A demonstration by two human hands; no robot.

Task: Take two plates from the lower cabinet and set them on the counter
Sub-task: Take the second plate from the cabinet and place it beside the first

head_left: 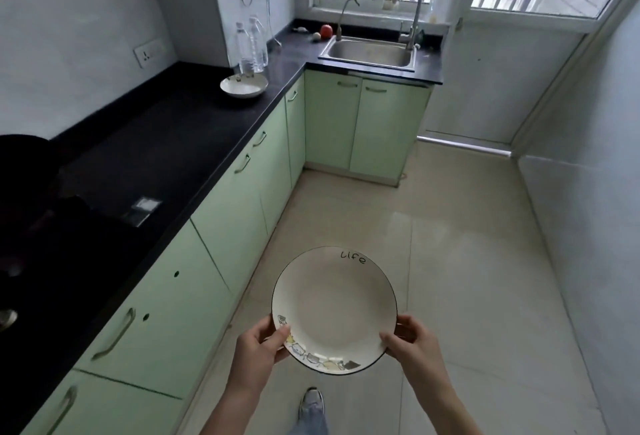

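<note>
A white plate (334, 306) with a dark rim, the word "life" and small cartoon figures is held level above the floor. My left hand (261, 344) grips its near left edge and my right hand (412, 339) grips its near right edge. A second white plate (244, 85) rests on the black counter (166, 143) far ahead on the left, next to the bottles. The green lower cabinets (221, 226) under the counter have all their doors closed.
Two clear water bottles (251, 45) stand behind the far plate. A steel sink (369, 52) with faucets sits under the window, a red apple (326, 31) beside it. A dark stove (31, 213) fills the near left counter. My shoe (311, 403) is on the beige tile floor.
</note>
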